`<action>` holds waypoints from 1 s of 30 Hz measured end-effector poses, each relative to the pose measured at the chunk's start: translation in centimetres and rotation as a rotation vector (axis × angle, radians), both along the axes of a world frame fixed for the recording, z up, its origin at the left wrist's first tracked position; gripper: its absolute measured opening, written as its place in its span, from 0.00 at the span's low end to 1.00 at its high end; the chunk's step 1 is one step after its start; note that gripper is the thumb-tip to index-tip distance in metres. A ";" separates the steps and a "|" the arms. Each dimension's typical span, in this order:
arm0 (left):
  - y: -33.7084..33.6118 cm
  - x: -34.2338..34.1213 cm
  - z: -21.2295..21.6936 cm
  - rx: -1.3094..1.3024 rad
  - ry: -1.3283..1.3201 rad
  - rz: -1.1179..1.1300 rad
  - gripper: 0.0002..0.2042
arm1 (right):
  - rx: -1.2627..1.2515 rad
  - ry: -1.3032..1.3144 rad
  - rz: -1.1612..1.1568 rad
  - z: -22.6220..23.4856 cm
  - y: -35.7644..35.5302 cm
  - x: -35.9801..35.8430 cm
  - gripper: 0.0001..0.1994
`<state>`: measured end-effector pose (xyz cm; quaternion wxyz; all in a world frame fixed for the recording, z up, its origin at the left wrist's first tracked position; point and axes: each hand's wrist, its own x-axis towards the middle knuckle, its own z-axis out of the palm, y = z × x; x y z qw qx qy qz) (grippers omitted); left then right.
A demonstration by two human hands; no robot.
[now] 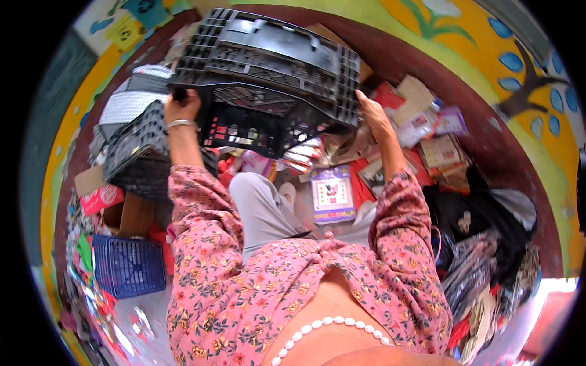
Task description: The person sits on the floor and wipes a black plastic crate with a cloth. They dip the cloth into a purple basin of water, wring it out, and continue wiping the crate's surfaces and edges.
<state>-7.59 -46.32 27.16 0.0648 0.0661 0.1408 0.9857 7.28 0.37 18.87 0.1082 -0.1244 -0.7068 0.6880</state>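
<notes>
A black plastic crate with slatted, meshed sides is held up in front of me, tipped so that its openings face downward. Its left end is in my left hand, whose fingers wrap round the edge; a bangle circles that wrist. At the other end, my right hand grips the crate's side, with most of its fingers hidden behind. Below the crate, between my legs, lies a purple-edged booklet or packet with a white square front.
Stacked dark crates stand at the left, near a cardboard box and a blue basket. Papers and packets are heaped at the right, beside black bags. A painted wall curves behind.
</notes>
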 end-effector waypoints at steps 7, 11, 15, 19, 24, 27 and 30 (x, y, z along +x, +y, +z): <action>0.8 2.2 2.4 0.007 -0.058 0.005 0.23 | -0.092 0.060 0.231 -0.2 -0.2 -0.9 0.14; 3.7 6.8 3.7 -0.095 0.195 0.106 0.30 | -0.103 0.002 0.295 1.4 -1.1 1.1 0.12; 5.9 8.8 4.7 -0.170 0.294 0.118 0.43 | 0.097 0.085 0.389 0.0 0.8 -0.4 0.08; 6.9 10.2 5.8 -0.540 0.197 0.318 0.20 | -0.122 0.008 0.341 -1.1 0.3 0.9 0.14; 7.4 0.0 5.8 -0.678 0.292 0.063 0.05 | -0.328 -0.074 0.198 -5.2 4.8 1.7 0.11; 10.6 -1.4 7.8 -0.599 0.402 -0.097 0.05 | -0.291 0.012 0.187 -5.5 5.6 2.5 0.11; 16.2 0.2 11.1 -0.575 0.536 -0.153 0.04 | -0.181 0.035 0.193 -5.2 8.1 3.0 0.11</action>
